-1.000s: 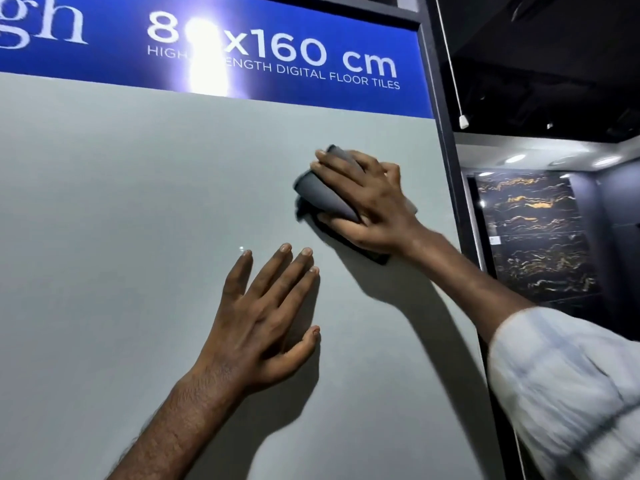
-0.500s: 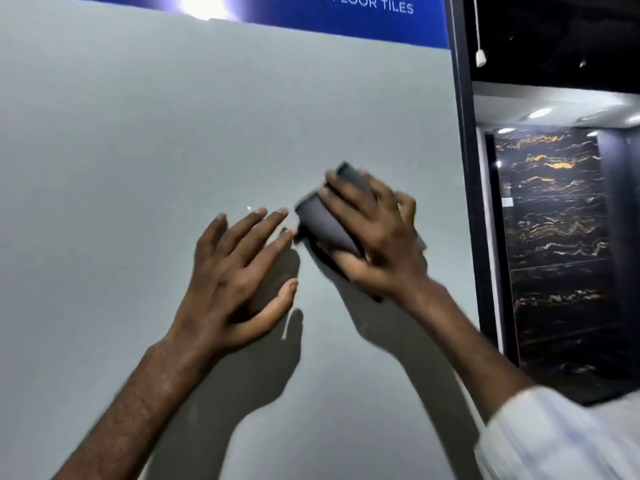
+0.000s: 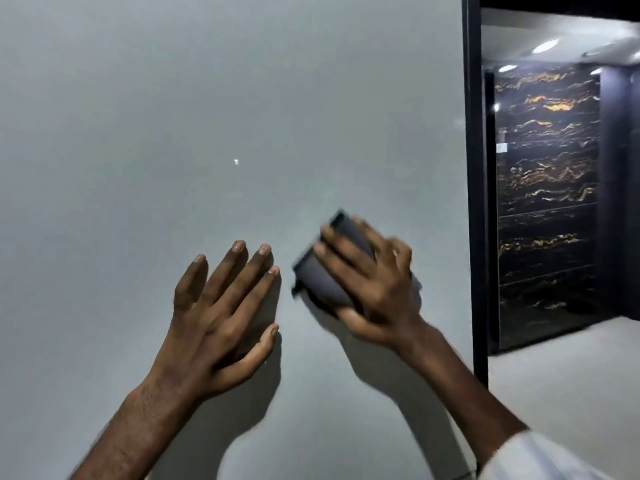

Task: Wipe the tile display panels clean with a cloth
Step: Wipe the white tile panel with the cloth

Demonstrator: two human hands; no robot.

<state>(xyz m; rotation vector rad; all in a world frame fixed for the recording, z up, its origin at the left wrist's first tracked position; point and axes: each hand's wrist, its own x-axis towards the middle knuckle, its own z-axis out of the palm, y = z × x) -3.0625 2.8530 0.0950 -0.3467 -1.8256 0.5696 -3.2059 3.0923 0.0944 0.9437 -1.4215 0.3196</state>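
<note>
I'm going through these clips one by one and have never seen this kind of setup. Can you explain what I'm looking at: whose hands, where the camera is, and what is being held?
There is no machine here: a person wears a camera on the head, so the view looks forward at their own two hands. Before them stands a pale grey tile panel, upright like a wall. The left hand lies open and flat against it. The right hand grips a folded dark grey cloth and presses it to the panel. To the right are a dark frame and a black gold-veined tile panel.
</note>
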